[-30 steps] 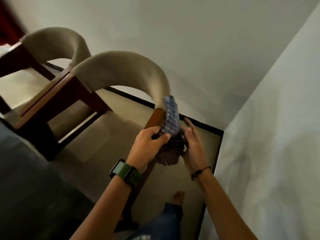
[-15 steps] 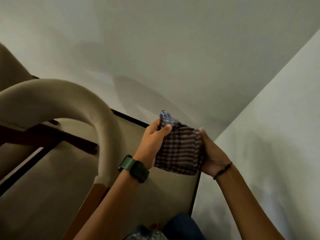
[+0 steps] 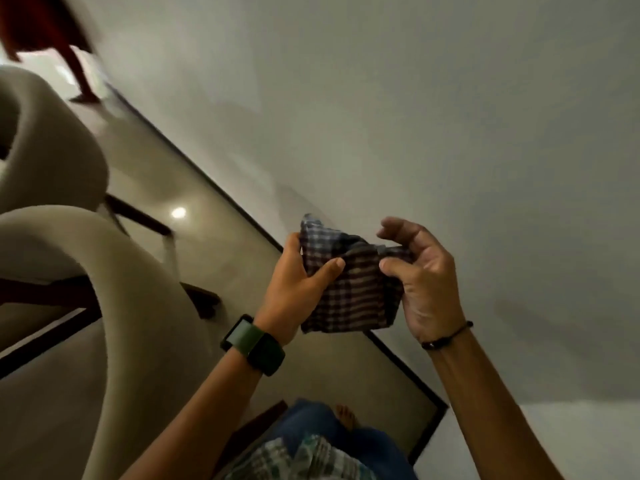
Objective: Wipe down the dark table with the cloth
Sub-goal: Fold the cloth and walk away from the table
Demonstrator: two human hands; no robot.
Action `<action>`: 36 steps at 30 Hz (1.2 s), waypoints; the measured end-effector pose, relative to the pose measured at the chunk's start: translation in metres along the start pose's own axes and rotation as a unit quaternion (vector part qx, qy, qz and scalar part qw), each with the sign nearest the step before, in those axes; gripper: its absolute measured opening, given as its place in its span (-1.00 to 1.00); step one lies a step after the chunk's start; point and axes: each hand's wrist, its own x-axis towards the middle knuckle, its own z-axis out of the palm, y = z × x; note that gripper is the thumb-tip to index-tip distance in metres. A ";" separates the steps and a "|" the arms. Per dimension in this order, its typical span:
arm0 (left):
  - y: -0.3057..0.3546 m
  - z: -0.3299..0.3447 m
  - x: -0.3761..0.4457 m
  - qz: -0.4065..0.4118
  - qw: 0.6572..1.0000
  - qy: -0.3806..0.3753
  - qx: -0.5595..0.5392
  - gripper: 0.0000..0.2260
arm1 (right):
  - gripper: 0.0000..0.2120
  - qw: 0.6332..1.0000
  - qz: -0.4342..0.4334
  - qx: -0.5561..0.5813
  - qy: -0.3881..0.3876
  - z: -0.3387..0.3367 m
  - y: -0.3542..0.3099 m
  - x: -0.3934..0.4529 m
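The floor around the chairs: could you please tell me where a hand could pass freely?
Free: bare floor between the chairs and the wall's dark skirting. Crowded: lower centre, where both hands, left and right, hold the cloth.

Plain pale walls meet at a corner on the right, with a dark skirting strip along their foot. The glossy beige floor reflects a round light spot. Two cream curved-back chairs on dark wooden frames stand at left.

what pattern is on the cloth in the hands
The cloth is a dark checked plaid with pale lines, best seen in the head view.
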 end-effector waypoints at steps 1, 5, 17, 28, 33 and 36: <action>0.006 -0.006 0.012 -0.004 1.000 0.024 -0.017 -0.65 | -0.59 1.000 -0.016 -0.003 -0.019 0.008 -0.004 0.018; 0.026 -0.050 0.055 -0.018 0.991 0.119 -0.062 -0.27 | -0.72 0.992 -0.074 -0.073 -0.070 0.063 -0.006 0.085; 0.064 -0.229 0.219 -0.025 0.959 0.246 0.139 -0.75 | -0.51 0.868 -0.019 -0.273 -0.414 0.269 0.024 0.299; 0.109 -0.396 0.382 -0.001 0.925 0.334 0.179 -0.80 | -0.81 0.770 -0.216 -0.428 -0.421 0.473 0.019 0.480; 0.110 -0.482 0.463 -0.002 0.913 0.377 0.154 -0.71 | -0.80 0.837 -0.026 -0.207 -0.506 0.558 0.023 0.558; 0.107 -0.544 0.518 0.002 0.937 0.347 0.048 -0.57 | -0.79 0.847 0.050 -0.122 -0.515 0.623 0.035 0.620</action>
